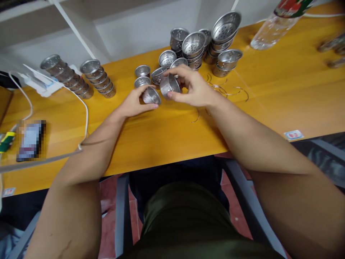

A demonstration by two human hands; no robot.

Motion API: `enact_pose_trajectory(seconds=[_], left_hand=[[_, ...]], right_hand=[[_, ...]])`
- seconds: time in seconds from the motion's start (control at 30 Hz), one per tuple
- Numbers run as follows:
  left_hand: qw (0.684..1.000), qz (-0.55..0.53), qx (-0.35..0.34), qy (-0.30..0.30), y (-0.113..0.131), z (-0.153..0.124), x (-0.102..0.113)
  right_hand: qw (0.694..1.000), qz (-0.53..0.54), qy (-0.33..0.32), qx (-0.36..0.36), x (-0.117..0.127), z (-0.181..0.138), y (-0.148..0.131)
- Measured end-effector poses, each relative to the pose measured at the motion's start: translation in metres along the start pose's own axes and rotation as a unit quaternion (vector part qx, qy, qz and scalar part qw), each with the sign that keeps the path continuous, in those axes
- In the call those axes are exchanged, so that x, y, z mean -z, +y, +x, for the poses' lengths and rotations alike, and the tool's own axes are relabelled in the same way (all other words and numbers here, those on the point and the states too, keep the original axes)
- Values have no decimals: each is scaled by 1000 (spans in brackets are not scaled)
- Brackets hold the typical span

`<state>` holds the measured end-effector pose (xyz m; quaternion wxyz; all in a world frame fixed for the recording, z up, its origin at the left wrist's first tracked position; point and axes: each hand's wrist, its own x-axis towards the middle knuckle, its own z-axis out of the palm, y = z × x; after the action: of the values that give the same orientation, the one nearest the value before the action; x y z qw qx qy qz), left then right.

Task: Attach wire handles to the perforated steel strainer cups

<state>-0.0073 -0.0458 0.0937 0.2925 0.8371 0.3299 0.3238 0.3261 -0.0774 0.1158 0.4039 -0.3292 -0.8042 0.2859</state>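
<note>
1. The big yellow-brown wooden worktop (164, 140) is right in front of you, and your work is over its middle.
2. Toward the back stands a big group of shiny silver metal cups with little holes (193, 45), many of them stacked. It stands in the way if you reach straight ahead, and a bump could knock some over.
3. On the left are more silver cups: a tall leaning metal stack (67, 77) and a shorter leaning metal stack (99, 78).
4. A thin white cable (86, 115) runs down near your left arm (101, 140). I can't tell if they touch. It might snag.
5. A clear plastic bottle with a red and green label (276, 31) stands at the back right.
6. Your left hand (134, 102) grips a small round silver metal cup (151, 95) between thumb and fingers. Your right hand (195, 86) grips a second silver metal cup (169, 85) the same way. The step seems to be handling this pair, both tipped and just beside each other. I think the next move calls for a light, steady hold and slow turning.
7. Thin curved wire bits (226, 93) lie near your right hand. They could poke you.
</note>
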Motion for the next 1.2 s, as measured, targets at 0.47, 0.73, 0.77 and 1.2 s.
enact_pose_trajectory(seconds=[0.47, 0.73, 0.77, 1.2], left_hand=[[993, 31, 115, -22, -117, -9, 121], [986, 43, 114, 110, -132, -21, 109], [985, 39, 110, 125, -127, -21, 106], [955, 94, -123, 251, -78, 9, 31]], right_hand=[[989, -73, -125, 15, 2, -5, 11], [986, -100, -134, 2, 1, -4, 8], [985, -107, -136, -1, 1, -5, 8], [976, -180, -69, -99, 31, -4, 18]])
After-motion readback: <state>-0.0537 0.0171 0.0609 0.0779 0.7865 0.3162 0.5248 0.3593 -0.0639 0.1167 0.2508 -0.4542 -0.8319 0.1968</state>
